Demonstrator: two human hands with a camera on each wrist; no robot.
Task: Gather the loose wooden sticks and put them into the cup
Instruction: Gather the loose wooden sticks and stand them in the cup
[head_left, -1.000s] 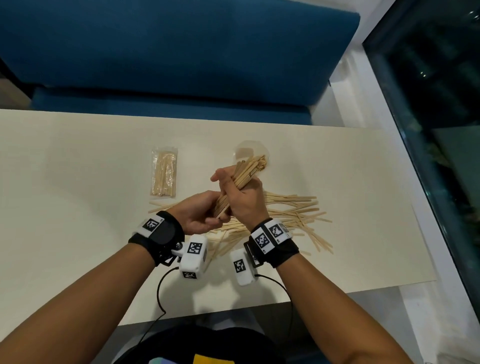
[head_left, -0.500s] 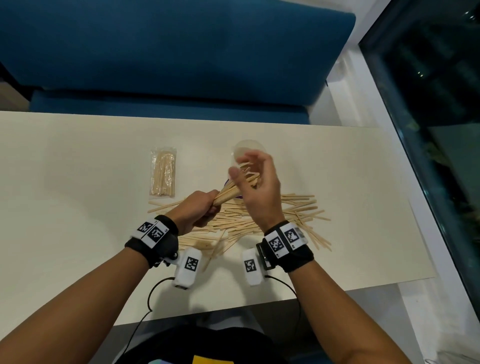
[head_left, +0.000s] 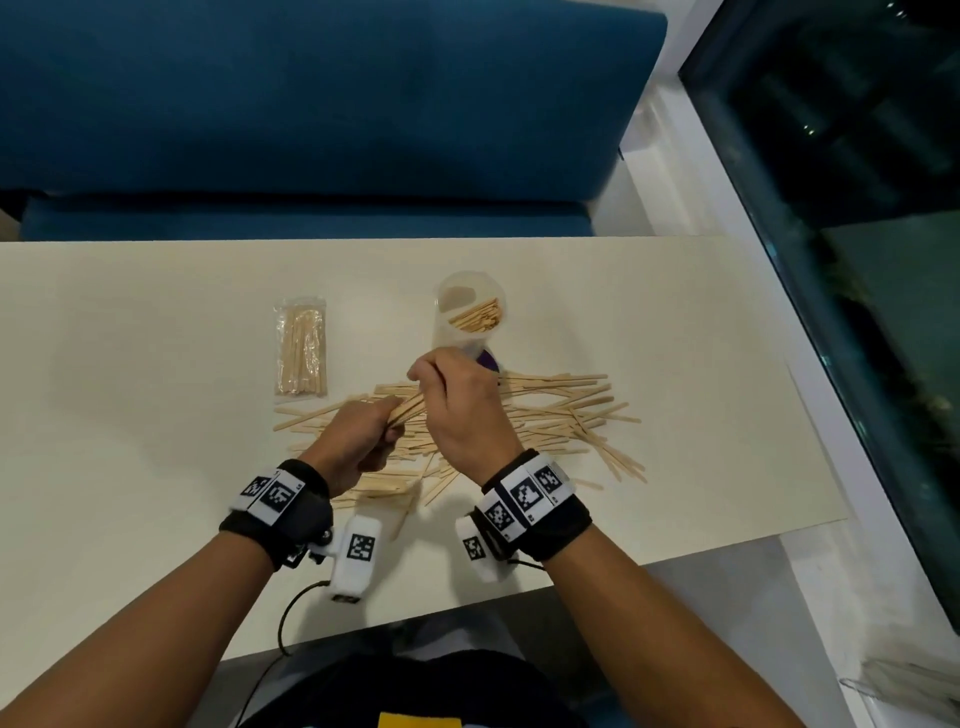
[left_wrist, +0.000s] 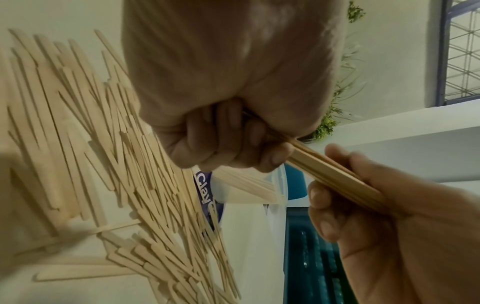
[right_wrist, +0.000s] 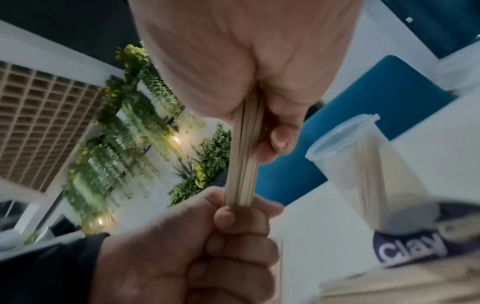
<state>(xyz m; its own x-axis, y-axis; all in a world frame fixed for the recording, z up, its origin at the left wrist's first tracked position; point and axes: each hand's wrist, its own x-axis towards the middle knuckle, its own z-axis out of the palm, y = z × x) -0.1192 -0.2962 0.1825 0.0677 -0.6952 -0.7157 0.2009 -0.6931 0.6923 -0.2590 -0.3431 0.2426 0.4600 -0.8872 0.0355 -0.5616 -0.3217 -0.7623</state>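
Observation:
A translucent cup (head_left: 470, 312) stands at mid table with several wooden sticks leaning inside it; it also shows in the right wrist view, cup (right_wrist: 363, 164). Just in front of it, loose sticks (head_left: 561, 410) lie spread in a pile. My left hand (head_left: 371, 439) grips one end of a tight bundle of sticks (head_left: 408, 413) in a fist above the pile. My right hand (head_left: 441, 387) is curled round the bundle's other end. The wrist views show the same bundle (left_wrist: 330, 176), bundle (right_wrist: 242, 164) held between both hands.
A sealed plastic packet of sticks (head_left: 301, 351) lies left of the cup. A purple label reading "Clay" (right_wrist: 415, 246) sits at the cup's base. A blue sofa (head_left: 311, 104) runs behind the table (head_left: 130, 389). The table's right edge borders a dark window.
Half a second ago my right hand was open by the cup; it has dropped back and closed on the bundle in my left hand. Sticks now show inside the cup.

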